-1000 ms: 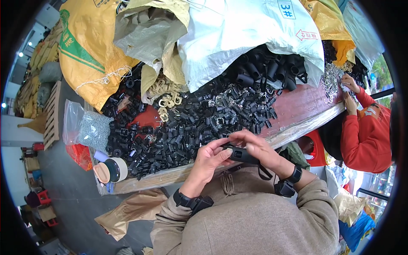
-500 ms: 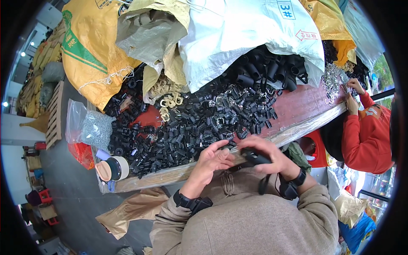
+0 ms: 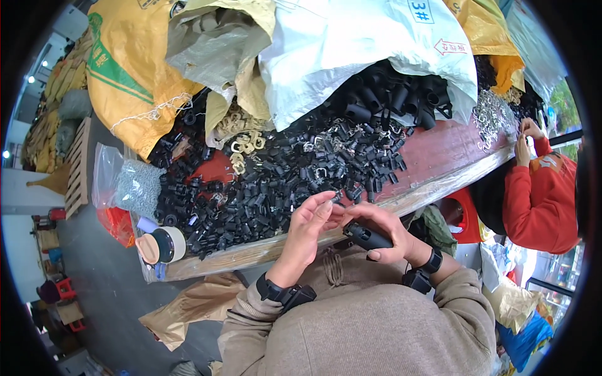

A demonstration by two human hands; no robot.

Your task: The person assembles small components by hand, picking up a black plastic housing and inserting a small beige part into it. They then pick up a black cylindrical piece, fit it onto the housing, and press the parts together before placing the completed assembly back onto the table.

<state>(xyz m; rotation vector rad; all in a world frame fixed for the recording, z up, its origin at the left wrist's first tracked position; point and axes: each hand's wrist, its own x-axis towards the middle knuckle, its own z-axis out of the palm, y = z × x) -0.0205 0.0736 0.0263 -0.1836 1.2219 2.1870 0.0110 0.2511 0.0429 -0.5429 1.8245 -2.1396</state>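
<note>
My right hand [image 3: 396, 237] is wrapped round a black plastic cylinder [image 3: 369, 237], a tube-shaped part with slots at its left end, held over the table's near edge in front of my chest. Close by on its left is my left hand [image 3: 307, 227], thumb and forefinger drawn together; anything small between them is too hidden to make out. Its other fingers reach toward the cylinder's slotted end. Just beyond both hands spreads a heap of small black plastic parts [image 3: 269, 203] mixed with small metal pieces.
A white woven sack [image 3: 351, 37] spills larger black tubes [image 3: 401, 97]. A yellow sack [image 3: 125, 69], metal hooks [image 3: 492, 119], a bag of small grey pieces [image 3: 138, 188] and a lidded cup [image 3: 169, 244] stand around. A co-worker in a red sleeve [image 3: 533, 200] works at the right.
The cylinder has turned so its slotted end shows, and it sits slightly lower left. My left hand's thumb and forefinger have closed together. The view has shifted slightly.
</note>
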